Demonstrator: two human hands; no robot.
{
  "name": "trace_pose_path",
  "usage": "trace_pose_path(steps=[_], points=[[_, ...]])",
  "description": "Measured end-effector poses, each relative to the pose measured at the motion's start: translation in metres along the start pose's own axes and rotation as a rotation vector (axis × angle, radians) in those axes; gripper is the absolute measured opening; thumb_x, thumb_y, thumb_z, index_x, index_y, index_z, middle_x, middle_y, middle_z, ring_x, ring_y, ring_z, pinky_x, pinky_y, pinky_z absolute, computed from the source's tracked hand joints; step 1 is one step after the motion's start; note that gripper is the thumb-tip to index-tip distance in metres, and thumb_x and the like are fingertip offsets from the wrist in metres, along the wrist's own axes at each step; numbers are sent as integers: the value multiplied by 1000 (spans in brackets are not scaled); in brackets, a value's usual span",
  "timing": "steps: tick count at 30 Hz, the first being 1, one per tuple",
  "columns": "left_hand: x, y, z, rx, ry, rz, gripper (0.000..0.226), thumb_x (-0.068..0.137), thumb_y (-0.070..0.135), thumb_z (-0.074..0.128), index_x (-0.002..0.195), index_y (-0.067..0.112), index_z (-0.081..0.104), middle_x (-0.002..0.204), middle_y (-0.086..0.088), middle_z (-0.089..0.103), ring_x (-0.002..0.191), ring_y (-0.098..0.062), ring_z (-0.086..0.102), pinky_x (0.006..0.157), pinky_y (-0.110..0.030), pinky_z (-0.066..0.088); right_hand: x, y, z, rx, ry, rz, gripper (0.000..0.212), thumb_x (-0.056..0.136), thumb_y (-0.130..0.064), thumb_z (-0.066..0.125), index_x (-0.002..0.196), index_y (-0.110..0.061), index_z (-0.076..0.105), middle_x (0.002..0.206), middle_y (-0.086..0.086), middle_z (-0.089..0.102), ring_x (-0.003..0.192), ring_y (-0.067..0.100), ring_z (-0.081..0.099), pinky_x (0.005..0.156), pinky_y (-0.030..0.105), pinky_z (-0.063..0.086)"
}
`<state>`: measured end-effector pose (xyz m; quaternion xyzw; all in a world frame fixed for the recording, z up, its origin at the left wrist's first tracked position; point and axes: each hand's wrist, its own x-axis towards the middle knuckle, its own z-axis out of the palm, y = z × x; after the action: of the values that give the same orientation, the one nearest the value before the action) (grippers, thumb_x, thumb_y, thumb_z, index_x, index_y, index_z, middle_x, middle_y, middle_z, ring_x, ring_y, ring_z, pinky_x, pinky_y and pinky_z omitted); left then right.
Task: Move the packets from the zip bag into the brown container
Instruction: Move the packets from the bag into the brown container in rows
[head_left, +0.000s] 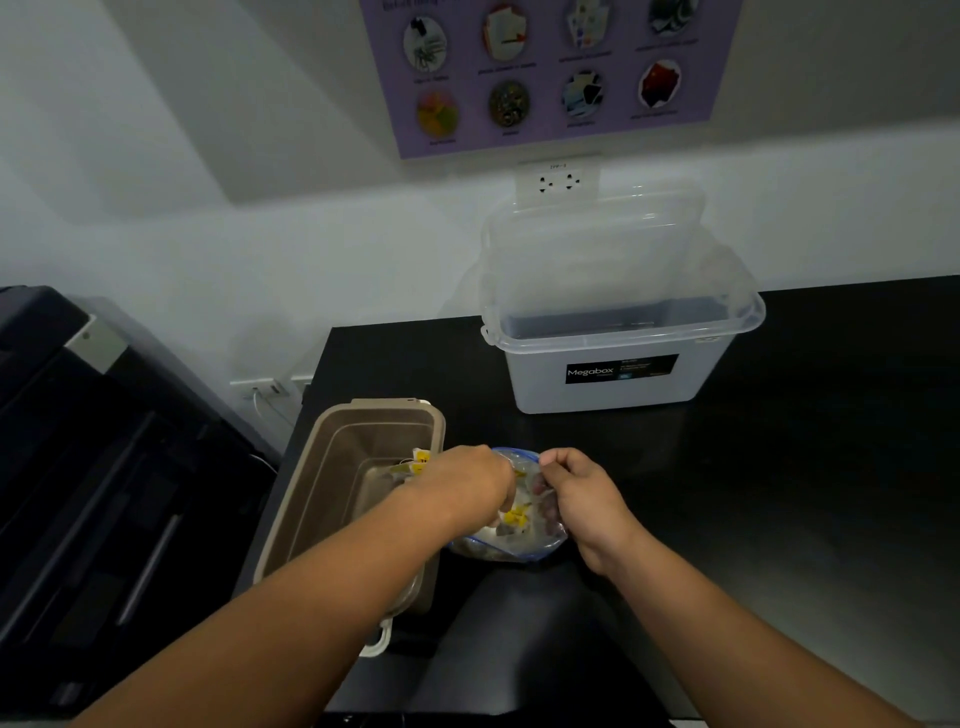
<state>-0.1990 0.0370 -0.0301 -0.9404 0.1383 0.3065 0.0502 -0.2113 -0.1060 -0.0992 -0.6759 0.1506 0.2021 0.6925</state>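
The left hand (467, 486) is reached into the zip bag (524, 545), fingers curled down over the yellow-tagged packets (515, 517); a firm hold cannot be told. The bag's mouth is pinched up by the right hand (576, 493). The brown container (332, 467) lies just left, its long axis running away.

Clear zip bag (524, 545) is sitting right beside the open brown container (322, 478), yellow-tagged packets (516, 517) lying in both.

1 head camera looks forward and down, close over the counter (779, 467).
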Motion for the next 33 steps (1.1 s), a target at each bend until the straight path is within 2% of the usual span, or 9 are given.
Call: trace_pose_path(steps=[3,7,15,18,24,27,29,31,33], points=[[5,5,-1,5,-67,-37,31,94,19,67,124,17,68,123,-6,66,110,-25,64,99,-42,52,0,0,0,7,-7,8,13,107,-21,53,106,-19,66,94,7,68,66,12,55,61,28,46],[4,7,-2,6,-50,-61,22,92,14,65,113,14,72,115,-7,67,104,-26,65,94,-41,54,-1,-1,-1,11,-8,6,14,107,-20,53,106,-19,66,94,7,67,66,12,54,62,28,46],[-4,-6,-7,-110,203,-17,11,96,19,61,99,27,68,95,3,66,88,-18,65,78,-34,56,-1,-3,0,11,-1,2,16,108,-18,51,108,-18,66,94,8,67,71,14,57,64,28,49],[-7,-14,-3,-289,267,-10,10,96,19,62,95,28,65,88,6,64,81,-15,65,75,-34,57,0,-4,1,9,10,8,16,108,-19,51,107,-18,67,97,9,68,77,18,59,71,33,52],[-24,-28,-7,-474,252,-9,29,101,11,53,104,27,76,93,11,63,68,-4,55,57,-15,40,5,-4,5,27,28,26,14,107,-18,52,107,-16,65,95,11,66,65,15,54,58,30,46],[-40,-42,-15,-527,277,2,32,98,5,55,110,25,76,83,13,63,72,-7,63,64,-20,51,6,-5,8,40,39,32,14,107,-17,51,108,-14,65,94,12,65,64,14,51,58,30,45],[-50,-55,-20,-557,323,-9,29,95,6,62,109,28,76,91,11,67,81,-6,66,72,-21,54,7,-7,10,50,52,41,14,107,-17,52,107,-15,65,94,11,65,63,14,51,58,30,45],[-57,-72,-25,-548,418,-34,24,91,12,71,101,33,76,94,14,69,83,0,65,74,-15,50,8,-8,14,57,68,46,14,107,-18,52,106,-16,65,92,9,65,64,15,51,59,31,45],[-62,-90,-27,-541,491,-48,21,86,17,77,89,38,73,88,13,70,81,0,65,78,-18,52,8,-9,18,71,78,45,14,108,-18,51,107,-15,65,90,8,64,61,14,50,56,30,44]])
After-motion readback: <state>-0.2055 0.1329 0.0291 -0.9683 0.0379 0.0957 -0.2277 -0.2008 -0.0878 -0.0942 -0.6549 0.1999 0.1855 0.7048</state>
